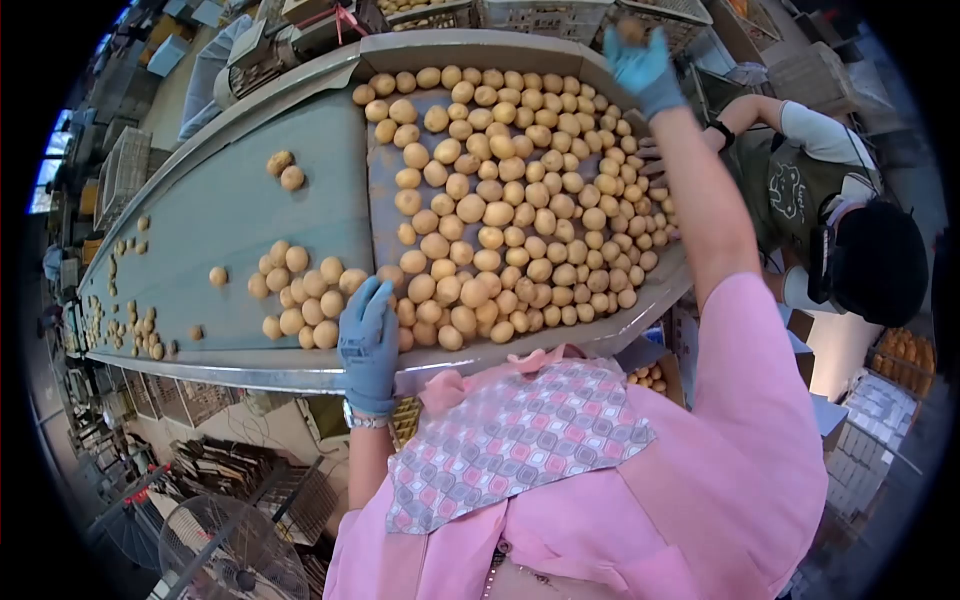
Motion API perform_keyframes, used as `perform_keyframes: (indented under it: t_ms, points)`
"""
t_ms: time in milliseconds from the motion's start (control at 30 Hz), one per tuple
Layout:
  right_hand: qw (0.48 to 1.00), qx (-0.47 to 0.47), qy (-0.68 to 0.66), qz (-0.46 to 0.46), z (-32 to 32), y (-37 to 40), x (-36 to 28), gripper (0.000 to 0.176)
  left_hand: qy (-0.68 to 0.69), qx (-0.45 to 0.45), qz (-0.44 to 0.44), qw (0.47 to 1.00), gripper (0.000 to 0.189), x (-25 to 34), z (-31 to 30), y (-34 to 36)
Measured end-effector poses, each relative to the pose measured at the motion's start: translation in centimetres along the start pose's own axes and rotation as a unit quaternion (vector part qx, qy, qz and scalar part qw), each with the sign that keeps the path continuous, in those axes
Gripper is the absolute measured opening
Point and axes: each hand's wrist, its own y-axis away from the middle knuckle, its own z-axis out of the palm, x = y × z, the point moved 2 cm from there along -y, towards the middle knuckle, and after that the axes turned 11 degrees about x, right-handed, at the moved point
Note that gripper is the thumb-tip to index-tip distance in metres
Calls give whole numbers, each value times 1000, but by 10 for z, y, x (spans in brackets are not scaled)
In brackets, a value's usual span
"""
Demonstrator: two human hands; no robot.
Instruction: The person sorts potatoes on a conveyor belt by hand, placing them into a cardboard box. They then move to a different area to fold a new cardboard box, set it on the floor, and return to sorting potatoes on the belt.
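Note:
Round yellow-brown potatoes (470, 208) lie thickly over the right part of a sorting conveyor. My left hand (368, 335), in a blue-grey glove, rests at the near edge with its fingers stretched out against a cluster of potatoes (310, 290). Nothing shows gripped in it. My right hand (642, 72), in a light blue glove, reaches over the far right corner and is blurred. A darker brown potato (631, 30) shows between its fingertips, in front of a wire crate (675, 12).
The green belt (230, 200) runs off to the left with scattered potatoes. A metal rim (480, 40) borders it. A co-worker (820, 190) at the right end has a hand by the potatoes. A fan (235, 550) stands low left; crates (125, 165) stand beyond the belt.

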Motion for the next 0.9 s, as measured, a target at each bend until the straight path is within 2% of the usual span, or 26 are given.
perform_keyframes:
  t_ms: [33, 67, 100, 133, 200, 233, 267, 300, 333, 367, 467, 567, 600, 667, 700, 767, 867, 900]
  points:
    - [991, -60, 65, -98, 22, -13, -37, 67, -36, -25, 14, 999, 36, -7, -1, 3]
    - [976, -23, 162, -142, 22, -19, -51, 62, -70, -44, 32, 996, 37, -22, 1, 0]
    - [952, -37, 262, -155, 32, -3, -29, 59, -102, -63, 51, 991, 37, -35, 2, -6]
    - [917, -49, 361, -165, 46, 31, 14, 55, -179, -25, 96, 979, 37, -37, -8, -19]
    - [816, -56, 546, -181, 49, 104, 85, 44, -166, -22, 109, 980, 41, -94, -23, -45]
    - [753, -52, 628, -190, 36, 139, 112, 37, -268, -27, 79, 960, 43, -110, -33, -60]
    - [663, -47, 709, -238, 29, 172, 129, 32, -212, 9, 48, 976, 43, -137, -45, -70]
    - [562, -40, 776, -284, 22, 197, 142, 28, -239, -33, -7, 970, 43, -183, -65, -71]
    - [572, -1, 760, -308, 5, 213, 143, 27, -264, -76, -60, 960, 43, -214, -77, -69]
    - [580, 42, 743, -332, -15, 224, 137, 25, -264, -21, -74, 961, 42, -212, -82, -69]
    - [413, 74, 875, -242, -85, 229, 125, 31, -211, 106, -81, 968, 38, -161, -78, -77]
    - [351, 24, 901, -254, -114, 233, 164, 38, -22, 19, -16, 999, 38, -67, -20, -65]
    - [313, 25, 915, -254, -118, 229, 170, 41, 32, -6, -9, 999, 40, -31, -1, -59]
    - [333, 28, 925, -180, -112, 219, 165, 36, 102, -56, 64, 991, 40, 6, 33, -45]
    - [344, 30, 928, -141, -104, 215, 161, 34, 155, -65, 56, 984, 37, 25, 40, -38]
    - [467, 28, 858, -209, -51, 189, 126, 32, 186, -95, 31, 977, 32, 51, 39, -26]
    - [631, 24, 719, -291, 19, 161, 80, 30, 225, -104, 2, 969, 30, 38, 39, -21]
    - [574, 2, 756, -315, 20, 164, 79, 29, 287, -95, -121, 945, 31, 28, 29, -20]
